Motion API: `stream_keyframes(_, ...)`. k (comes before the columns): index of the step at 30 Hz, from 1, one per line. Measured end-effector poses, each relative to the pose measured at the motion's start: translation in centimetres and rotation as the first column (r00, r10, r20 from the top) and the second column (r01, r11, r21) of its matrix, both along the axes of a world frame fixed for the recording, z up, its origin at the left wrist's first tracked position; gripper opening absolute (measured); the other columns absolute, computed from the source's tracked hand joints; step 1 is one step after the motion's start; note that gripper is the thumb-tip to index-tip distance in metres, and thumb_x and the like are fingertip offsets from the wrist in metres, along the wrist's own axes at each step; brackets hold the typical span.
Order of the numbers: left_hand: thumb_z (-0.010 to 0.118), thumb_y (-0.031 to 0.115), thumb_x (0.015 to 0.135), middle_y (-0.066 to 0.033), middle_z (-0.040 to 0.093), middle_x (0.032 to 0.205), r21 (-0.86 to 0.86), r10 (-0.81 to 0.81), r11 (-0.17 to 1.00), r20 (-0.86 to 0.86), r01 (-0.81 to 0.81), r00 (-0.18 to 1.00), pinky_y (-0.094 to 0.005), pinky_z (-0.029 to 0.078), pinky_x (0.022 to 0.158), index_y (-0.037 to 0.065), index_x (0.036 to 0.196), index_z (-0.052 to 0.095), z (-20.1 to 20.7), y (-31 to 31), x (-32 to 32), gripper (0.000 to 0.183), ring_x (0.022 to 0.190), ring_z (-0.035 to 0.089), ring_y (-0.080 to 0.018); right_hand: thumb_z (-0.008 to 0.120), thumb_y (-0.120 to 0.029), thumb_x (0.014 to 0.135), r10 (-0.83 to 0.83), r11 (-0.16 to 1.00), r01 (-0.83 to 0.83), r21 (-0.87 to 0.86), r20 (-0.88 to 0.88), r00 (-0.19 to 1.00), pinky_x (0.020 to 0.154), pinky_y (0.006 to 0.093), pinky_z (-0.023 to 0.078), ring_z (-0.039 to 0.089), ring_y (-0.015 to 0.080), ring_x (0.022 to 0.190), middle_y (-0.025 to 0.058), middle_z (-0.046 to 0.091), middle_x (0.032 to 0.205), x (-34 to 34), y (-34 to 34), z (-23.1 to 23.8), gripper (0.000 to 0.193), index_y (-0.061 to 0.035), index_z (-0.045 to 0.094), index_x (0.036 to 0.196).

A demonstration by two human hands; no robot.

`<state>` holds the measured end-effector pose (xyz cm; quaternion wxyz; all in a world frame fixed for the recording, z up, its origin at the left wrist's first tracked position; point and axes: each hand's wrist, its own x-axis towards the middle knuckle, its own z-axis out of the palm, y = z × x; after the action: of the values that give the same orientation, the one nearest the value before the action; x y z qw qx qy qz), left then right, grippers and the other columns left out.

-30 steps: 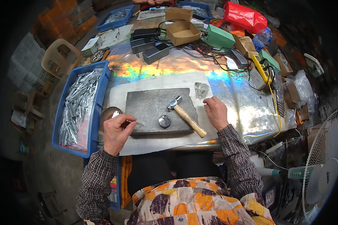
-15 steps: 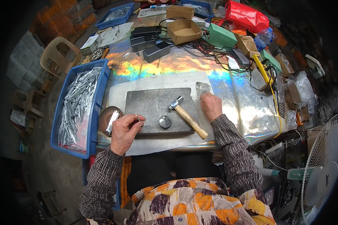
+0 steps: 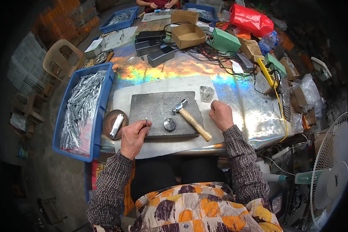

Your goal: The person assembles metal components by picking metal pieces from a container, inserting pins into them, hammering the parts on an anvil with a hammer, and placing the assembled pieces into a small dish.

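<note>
My left hand is closed in a pinch at the left front edge of a grey stone slab. A small dark metal piece sticks up between its thumb and forefinger; its kind is too small to tell. My right hand is curled closed to the right of the slab, and whatever it may hold is hidden. Just beyond it lies a small clear plastic bag. On the slab rest a round metal block and a ball-peen hammer with a wooden handle.
Left of the slab stands a round brown dish with silvery strips, beside a blue tray of metal rods. Boxes, cables and a yellow power strip crowd the far and right side. A person's hands work opposite. A fan stands at right.
My right hand has drawn back from the clear bag toward me and slightly right. My left hand has shifted a little to the right, still pinching. The view has tilted slightly.
</note>
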<state>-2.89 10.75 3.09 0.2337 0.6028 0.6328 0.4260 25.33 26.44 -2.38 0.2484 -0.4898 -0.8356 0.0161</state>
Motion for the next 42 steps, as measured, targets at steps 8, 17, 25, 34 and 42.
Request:
stream_keyframes(8,0.062,0.001,0.083,-0.0069,0.066,0.082,0.042,0.039,0.998,0.304,-0.054,0.952,-0.0219,0.049,0.059,-0.006,0.091,0.063,-1.1,-0.3,0.7,0.011,0.069,0.061,-0.0093,0.061,0.000,0.071,-0.084,0.977,-0.017,-0.212,-0.456,0.886,0.057,0.0314,0.048,0.059,0.0213,0.060,0.0105,0.060,0.069,1.0,-3.8,1.5,0.006,-0.0011,0.057,0.076)
stream_keyframes(17,0.061,0.004,0.086,-0.0119,0.065,0.081,-0.009,-0.042,0.996,0.806,0.084,0.590,-0.0254,0.055,0.057,-0.003,0.094,0.058,0.5,-1.0,4.9,0.011,0.071,0.065,-0.0178,0.061,0.003,0.077,0.046,0.902,-0.324,-0.287,-0.682,0.730,0.057,0.0238,0.047,0.059,0.0125,0.066,0.0067,0.061,0.080,-2.2,-10.2,6.2,0.011,0.0000,0.062,0.088)
stream_keyframes(25,0.061,0.007,0.087,-0.0124,0.065,0.085,-0.029,0.000,0.997,0.933,0.075,0.360,-0.0262,0.056,0.058,0.001,0.097,0.058,0.6,-2.3,6.7,0.012,0.073,0.066,-0.0183,0.058,0.007,0.075,0.194,0.818,-0.530,-0.225,-0.759,0.622,0.056,0.0254,0.047,0.060,0.0154,0.069,0.0082,0.059,0.081,-5.6,-13.7,6.6,0.017,-0.0004,0.061,0.090)
stream_keyframes(34,0.061,0.008,0.087,-0.0112,0.065,0.087,-0.037,0.023,0.998,0.962,0.045,0.273,-0.0274,0.056,0.060,0.002,0.098,0.057,0.2,-2.9,6.7,0.013,0.074,0.066,-0.0181,0.060,0.007,0.077,0.135,0.852,-0.480,-0.209,-0.797,0.588,0.057,0.0248,0.047,0.059,0.0127,0.065,0.0074,0.058,0.075,-6.5,-14.7,6.3,0.014,0.0006,0.055,0.088)
stream_keyframes(42,0.061,0.009,0.088,-0.0117,0.065,0.087,-0.050,0.040,0.998,0.962,0.027,0.268,-0.0270,0.056,0.060,0.003,0.097,0.057,0.1,-2.9,6.9,0.012,0.074,0.066,-0.0180,0.060,0.007,0.077,0.128,0.854,-0.476,-0.212,-0.800,0.586,0.055,0.0238,0.046,0.058,0.0107,0.063,0.0061,0.057,0.073,-6.8,-14.8,5.9,0.013,0.0008,0.054,0.086)
